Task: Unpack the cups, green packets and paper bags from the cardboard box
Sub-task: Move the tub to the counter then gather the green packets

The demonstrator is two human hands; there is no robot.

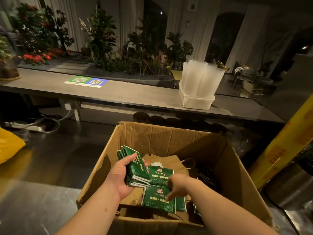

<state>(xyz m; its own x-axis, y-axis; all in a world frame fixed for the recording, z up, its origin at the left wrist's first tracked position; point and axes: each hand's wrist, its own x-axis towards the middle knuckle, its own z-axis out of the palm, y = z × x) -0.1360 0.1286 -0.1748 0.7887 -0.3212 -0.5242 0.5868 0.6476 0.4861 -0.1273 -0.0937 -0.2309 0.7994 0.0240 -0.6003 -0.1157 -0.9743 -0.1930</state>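
Observation:
An open cardboard box [152, 138] stands on the steel counter in front of me. My left hand [121, 177] grips a thick stack of green packets [135, 168] above the box's left side. More green packets [159, 199] lie loose inside, on top of brown paper bags [171, 160] with twisted handles. My right hand [177, 187] reaches down into the box, its fingers pointing down and touching a loose green packet; whether it holds that packet I cannot tell. Dark cups [140, 117] stand in a row behind the box.
A white tub [194, 100] holding stacked clear plastic cups [201, 75] sits on the long shelf behind. A QR-code sheet [86, 81] lies on that shelf. A yellow bag [8, 146] is at the left, a yellow-wrapped roll [279, 150] and steel container [291, 187] at the right.

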